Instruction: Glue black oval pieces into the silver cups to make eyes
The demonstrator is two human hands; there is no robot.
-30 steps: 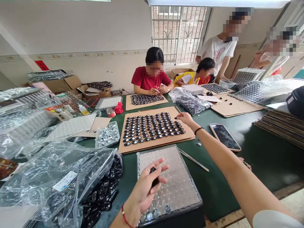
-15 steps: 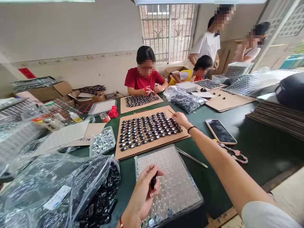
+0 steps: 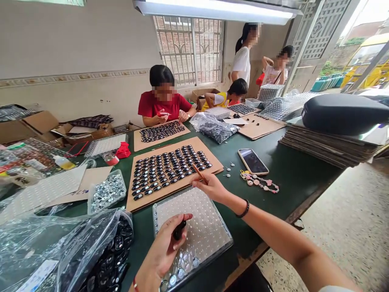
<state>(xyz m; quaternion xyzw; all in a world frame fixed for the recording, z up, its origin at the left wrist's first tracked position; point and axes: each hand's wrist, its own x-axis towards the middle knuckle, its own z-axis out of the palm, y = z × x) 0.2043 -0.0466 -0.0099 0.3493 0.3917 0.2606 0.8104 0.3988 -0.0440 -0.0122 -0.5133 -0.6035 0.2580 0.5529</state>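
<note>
My left hand (image 3: 165, 245) is closed around small glossy black pieces (image 3: 179, 230), partly hidden by its fingers, above a clear dimpled tray (image 3: 209, 221). Several round shiny clear pieces (image 3: 181, 272) lie at the tray's near edge. Pinched in my right hand (image 3: 212, 187) is a thin brown stick (image 3: 199, 174), its tip pointing up and left over the near right part of a brown cardboard sheet (image 3: 209, 150). Rows of black oval pieces (image 3: 165, 166) with pale shiny spots cover that sheet.
A plastic box of silver discs (image 3: 107, 190) and a bag of black pieces (image 3: 112, 255) stand left. To the right lie a phone (image 3: 253, 161), a beaded strap (image 3: 261, 183) and stacked boards (image 3: 328, 146). A person in red (image 3: 164, 101) works opposite.
My right hand has drawn back towards me from the sheet's far right side, still holding the stick. The left hand keeps its black pieces over the tray. My view has turned right.
</note>
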